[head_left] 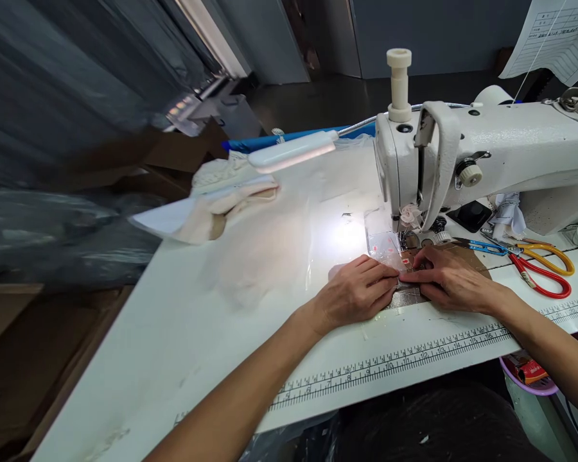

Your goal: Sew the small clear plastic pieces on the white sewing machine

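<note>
My left hand (356, 292) lies on the white table with its fingers together, pressing down a thin sheer piece of fabric (384, 251) with small red marks. My right hand (446, 276) meets it fingertip to fingertip and pinches the same fabric just in front of the presser foot (409, 240) of a white sewing machine (486, 154). The needle area is lit brightly by a lamp. The fabric's edge under the fingers is hidden.
Red-handled scissors (542, 279), yellow-handled scissors (546, 251) and blue snips (481, 246) lie right of the machine. A heap of cream fabric (221, 205) sits at the far left of the table (197, 333). A ruler strip (414, 359) runs along the front edge. A purple bowl (530, 378) is below right.
</note>
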The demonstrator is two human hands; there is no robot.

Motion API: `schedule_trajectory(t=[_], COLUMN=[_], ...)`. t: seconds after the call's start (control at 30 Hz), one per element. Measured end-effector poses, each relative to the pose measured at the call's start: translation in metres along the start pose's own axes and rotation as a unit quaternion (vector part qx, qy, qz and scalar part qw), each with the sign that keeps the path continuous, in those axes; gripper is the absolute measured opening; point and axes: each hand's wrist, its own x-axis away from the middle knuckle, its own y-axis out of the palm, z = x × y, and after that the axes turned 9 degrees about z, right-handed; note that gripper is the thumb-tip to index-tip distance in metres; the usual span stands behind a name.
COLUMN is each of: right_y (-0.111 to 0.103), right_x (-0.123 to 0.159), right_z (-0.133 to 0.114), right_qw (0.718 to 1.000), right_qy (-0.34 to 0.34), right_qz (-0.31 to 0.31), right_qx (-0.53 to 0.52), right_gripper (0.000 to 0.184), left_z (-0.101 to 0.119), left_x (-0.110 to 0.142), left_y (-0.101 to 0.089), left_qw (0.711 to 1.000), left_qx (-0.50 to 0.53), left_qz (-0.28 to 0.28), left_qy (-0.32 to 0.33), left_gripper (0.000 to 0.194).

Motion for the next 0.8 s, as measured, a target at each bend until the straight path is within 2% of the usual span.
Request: schedule_trajectory(t=[0.1, 0.27, 0.37, 0.5, 0.8], right_y=[0.001, 0.001, 0.001, 0.002, 0.003], right_x=[0.0, 0.0, 0.0, 0.001, 0.001], right_z=[-0.003, -0.003, -0.002, -0.001, 0.0], right_qw=[1.0, 1.0, 1.0, 1.0, 1.0], right_qy=[0.002, 0.015, 0.02, 0.015, 0.016], right_qz=[-0.004, 0.0, 0.003, 0.013, 0.018], right_qx=[0.017, -0.004, -0.015, -0.016, -0.02], right_gripper=[0.04, 0.041, 0.041, 0.041, 0.041], left_z=[0.0, -0.006, -0.011, -0.015, -0.013], left_x=[0.0, -0.001, 0.002, 0.007, 0.007], left_y=[-0.005, -0.015, -0.015, -0.01, -0.007], left_qw=[1.0, 0.999, 0.996, 0.992, 0.997], left_qx=[0.006, -0.032, -0.053, -0.03, 0.001], left_qz=[-0.016, -0.004, -0.034, -0.074, -0.024], left_qy=[-0.006, -0.038, -0.061, -0.093, -0.073], left_gripper=[0.013, 0.04, 0.045, 0.042, 0.031])
